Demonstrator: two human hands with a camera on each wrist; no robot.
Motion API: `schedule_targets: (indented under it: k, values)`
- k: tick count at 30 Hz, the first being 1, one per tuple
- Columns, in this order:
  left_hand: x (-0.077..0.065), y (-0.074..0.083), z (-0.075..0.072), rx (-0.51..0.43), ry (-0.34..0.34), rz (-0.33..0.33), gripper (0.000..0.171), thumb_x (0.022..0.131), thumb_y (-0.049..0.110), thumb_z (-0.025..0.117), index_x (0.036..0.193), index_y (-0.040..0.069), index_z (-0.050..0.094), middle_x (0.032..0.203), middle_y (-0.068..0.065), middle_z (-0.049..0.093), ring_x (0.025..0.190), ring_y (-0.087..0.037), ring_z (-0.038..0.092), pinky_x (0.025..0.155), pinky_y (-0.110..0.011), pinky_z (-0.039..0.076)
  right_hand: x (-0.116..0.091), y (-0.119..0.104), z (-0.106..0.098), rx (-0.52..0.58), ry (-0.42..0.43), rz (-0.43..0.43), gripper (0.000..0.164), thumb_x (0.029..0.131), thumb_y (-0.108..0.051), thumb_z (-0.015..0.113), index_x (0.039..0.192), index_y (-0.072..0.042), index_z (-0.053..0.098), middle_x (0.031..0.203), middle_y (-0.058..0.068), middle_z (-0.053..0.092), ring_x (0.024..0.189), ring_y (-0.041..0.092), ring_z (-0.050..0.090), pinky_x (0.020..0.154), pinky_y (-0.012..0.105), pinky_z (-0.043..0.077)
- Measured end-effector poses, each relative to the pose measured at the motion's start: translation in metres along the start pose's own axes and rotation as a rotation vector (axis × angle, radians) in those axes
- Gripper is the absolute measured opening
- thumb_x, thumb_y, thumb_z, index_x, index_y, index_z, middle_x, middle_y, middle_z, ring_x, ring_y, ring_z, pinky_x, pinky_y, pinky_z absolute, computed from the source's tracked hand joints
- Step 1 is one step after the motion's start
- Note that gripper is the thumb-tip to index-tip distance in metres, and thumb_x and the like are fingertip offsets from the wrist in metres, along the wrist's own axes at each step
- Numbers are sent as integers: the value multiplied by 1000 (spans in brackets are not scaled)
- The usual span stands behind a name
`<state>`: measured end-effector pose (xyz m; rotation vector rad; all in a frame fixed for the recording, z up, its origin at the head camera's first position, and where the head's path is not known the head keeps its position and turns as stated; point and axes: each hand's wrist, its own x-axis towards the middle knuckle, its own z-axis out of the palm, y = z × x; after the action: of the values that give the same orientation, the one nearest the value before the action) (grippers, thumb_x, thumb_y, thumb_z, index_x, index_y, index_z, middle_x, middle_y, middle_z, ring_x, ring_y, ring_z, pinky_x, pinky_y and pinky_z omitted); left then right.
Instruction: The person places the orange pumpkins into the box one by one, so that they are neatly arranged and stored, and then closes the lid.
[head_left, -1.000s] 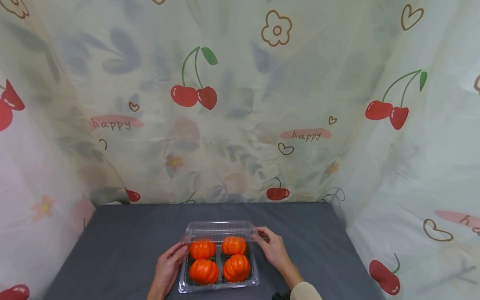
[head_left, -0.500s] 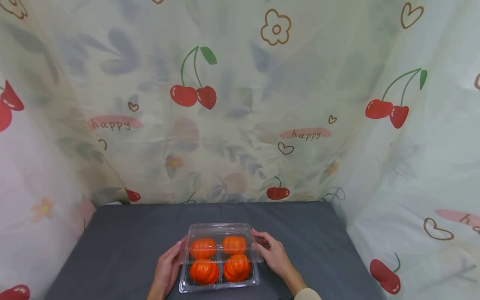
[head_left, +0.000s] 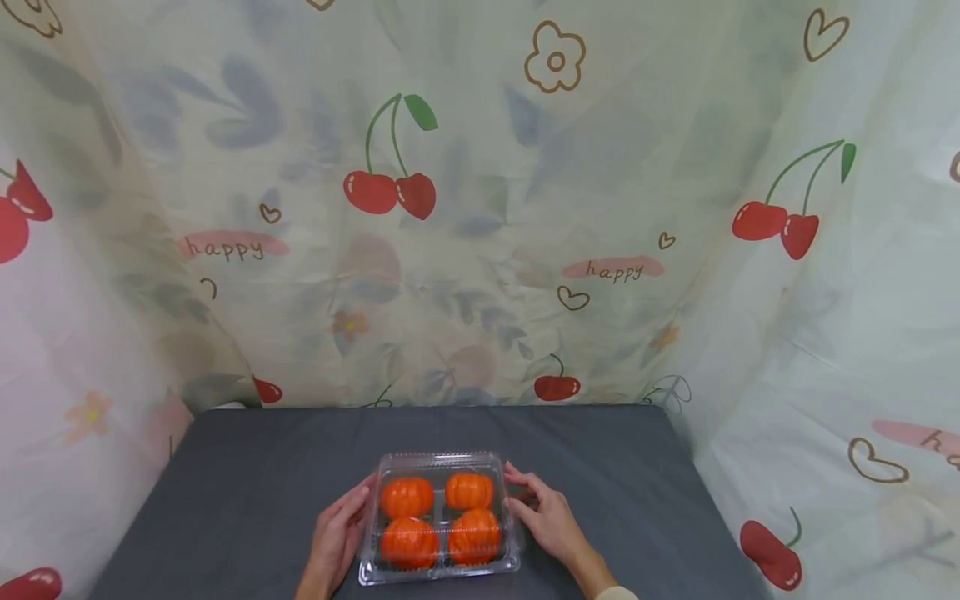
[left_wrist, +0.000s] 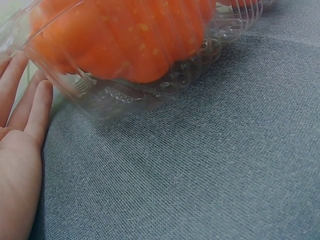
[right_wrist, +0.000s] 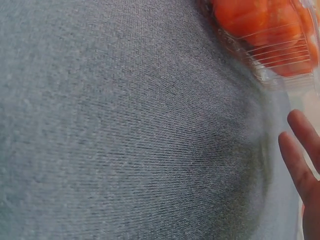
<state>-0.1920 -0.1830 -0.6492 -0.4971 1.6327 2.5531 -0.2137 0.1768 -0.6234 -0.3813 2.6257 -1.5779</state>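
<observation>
On the table sits a clear plastic clamshell box (head_left: 442,575), with several orange pumpkins (head_left: 408,540) in its compartments. Its hinged lid (head_left: 438,460) lies over all the pumpkins; whether the front edge is snapped down is unclear. My left hand (head_left: 335,533) is along the left side, its fingers extended; in the left wrist view the fingertips (left_wrist: 45,92) reach the box's plastic wall. On the right side, my right hand (head_left: 546,518) is by the lid's edge. The right wrist view shows two outstretched fingers (right_wrist: 297,162) a little apart from the box.
A dark grey cloth covers the table (head_left: 247,492). Behind it and at both sides hangs a pale curtain (head_left: 480,333) printed with cherries, hearts and flowers.
The lid has swung down toward me, from standing raised at the back to lying over the pumpkins. My right hand has let go of the lid's edge; the left hand has barely moved.
</observation>
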Motion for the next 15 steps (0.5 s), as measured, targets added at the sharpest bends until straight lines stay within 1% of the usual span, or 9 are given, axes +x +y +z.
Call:
schedule_targets:
  k: [4, 6, 9, 11, 13, 15]
  values:
    - [0, -1, 0, -4, -2, -7, 63, 94, 26, 73, 146, -3, 51, 114, 17, 74, 109, 6, 66, 91, -15, 55, -3, 1, 0, -27, -12, -11, 35, 94, -35, 73, 128, -26, 67, 151, 1, 56, 94, 4, 70, 74, 20, 56]
    - [1, -1, 0, -9, 4, -14, 61, 94, 25, 73, 145, -2, 52, 113, 18, 74, 108, 6, 66, 91, -15, 55, -4, 1, 0, -34, -11, -18, 36, 96, -34, 72, 130, -26, 66, 151, 0, 56, 93, 6, 70, 75, 20, 56]
    - [1, -3, -1, -22, 2, 5, 55, 95, 20, 72, 143, -1, 55, 112, 18, 74, 109, 5, 67, 92, -16, 55, -7, 0, 1, -36, -5, -32, 36, 98, -24, 69, 133, -23, 66, 151, 1, 57, 110, 14, 71, 81, 18, 56]
    - [2, -4, -2, -38, -5, 24, 47, 94, 15, 71, 139, 3, 61, 111, 18, 75, 109, 5, 67, 92, -17, 55, -9, -1, 1, -26, -2, -31, 37, 98, -16, 66, 135, -21, 66, 150, 2, 58, 122, 15, 66, 87, 16, 55]
    - [3, -6, -3, -54, -17, 42, 38, 94, 11, 70, 132, 9, 68, 109, 18, 76, 108, 5, 68, 93, -17, 56, -11, -1, 2, 0, -10, -8, 39, 99, -12, 63, 137, -19, 65, 146, 6, 62, 122, 13, 66, 88, 16, 55]
    - [4, -7, -4, -59, -37, 73, 36, 95, 8, 68, 131, 9, 69, 110, 18, 75, 109, 4, 68, 93, -17, 56, -12, -2, 2, 29, -22, 29, 40, 99, -14, 62, 139, -19, 64, 134, 12, 69, 106, 7, 70, 83, 17, 56]
